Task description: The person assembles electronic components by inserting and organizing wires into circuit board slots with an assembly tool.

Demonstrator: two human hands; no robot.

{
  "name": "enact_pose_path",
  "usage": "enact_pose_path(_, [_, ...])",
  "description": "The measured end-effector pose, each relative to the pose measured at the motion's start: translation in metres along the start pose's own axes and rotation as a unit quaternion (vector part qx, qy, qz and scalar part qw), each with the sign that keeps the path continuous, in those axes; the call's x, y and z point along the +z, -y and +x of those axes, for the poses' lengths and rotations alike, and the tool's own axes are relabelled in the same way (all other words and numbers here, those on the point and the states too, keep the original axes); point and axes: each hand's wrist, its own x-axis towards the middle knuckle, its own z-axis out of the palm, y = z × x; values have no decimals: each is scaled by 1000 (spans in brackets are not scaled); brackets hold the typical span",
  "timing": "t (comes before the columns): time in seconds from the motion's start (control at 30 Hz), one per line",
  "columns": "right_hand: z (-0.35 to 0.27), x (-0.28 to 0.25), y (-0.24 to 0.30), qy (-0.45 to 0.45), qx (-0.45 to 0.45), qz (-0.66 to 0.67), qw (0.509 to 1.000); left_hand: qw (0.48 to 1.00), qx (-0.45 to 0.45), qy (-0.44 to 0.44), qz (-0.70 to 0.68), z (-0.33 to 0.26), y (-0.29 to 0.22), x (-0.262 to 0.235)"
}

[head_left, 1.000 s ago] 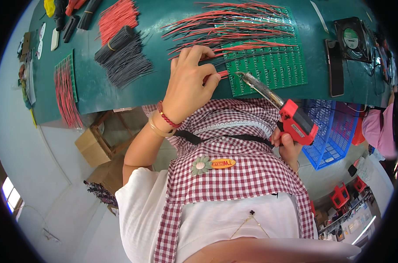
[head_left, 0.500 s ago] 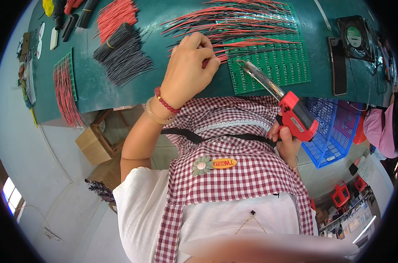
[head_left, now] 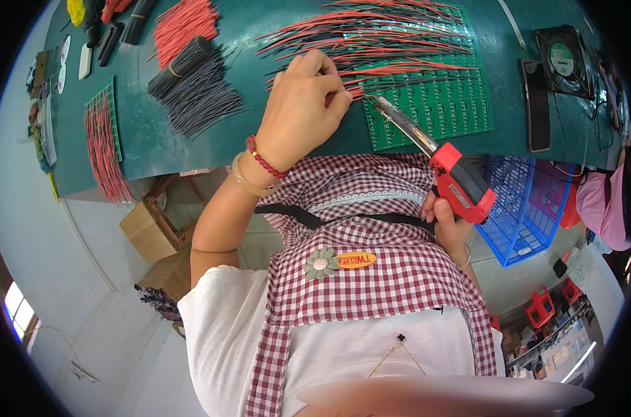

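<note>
My right hand point(head_left: 446, 217) is wrapped round the handle of a red and black soldering gun point(head_left: 461, 182). Its metal barrel slants up to the left, and the tip lies at the left edge of a green circuit board panel point(head_left: 433, 115). Fingers pinched, my left hand point(head_left: 305, 101) holds a red wire point(head_left: 356, 92) whose end is beside that tip; whether they touch is too small to tell. Many red and black wires point(head_left: 392, 38) lie across the upper part of the panel. The fingertips of my left hand are partly hidden behind its knuckles.
Left of my hand lie a bundle of black wires point(head_left: 197, 94) and a pile of red wires point(head_left: 183, 31). A second wired panel point(head_left: 107, 139) sits further left. On the right are a phone point(head_left: 536, 104), a black fan point(head_left: 564, 59) and, lower, a blue plastic basket point(head_left: 520, 215).
The soldering gun has moved slightly left with my right hand, bringing its tip closer to the wire in my left hand. The left hand has hardly shifted.
</note>
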Motion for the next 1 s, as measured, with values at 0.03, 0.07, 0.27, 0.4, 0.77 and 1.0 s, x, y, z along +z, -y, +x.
enact_pose_path(0.03, [0,-1,-1,5,6,-25,1000,1000,1,3,1,0,0,0])
enact_pose_path(0.07, [0,-1,0,6,6,-25,1000,1000,3,6,3,1,0,0])
enact_pose_path(0.27, [-2,5,4,-17,-22,23,999,1000,-1,7,7,0,0,0])
enact_pose_path(0.4, [-4,3,7,-31,-23,31,999,1000,2,-1,0,1,0,1])
enact_pose_path(0.77, [-5,0,2,-20,-20,31,999,1000,-13,9,19,0,-3,-3])
enact_pose_path(1.0, [-9,-10,1,-45,-47,45,997,997,34,-48,49,3,-8,-26])
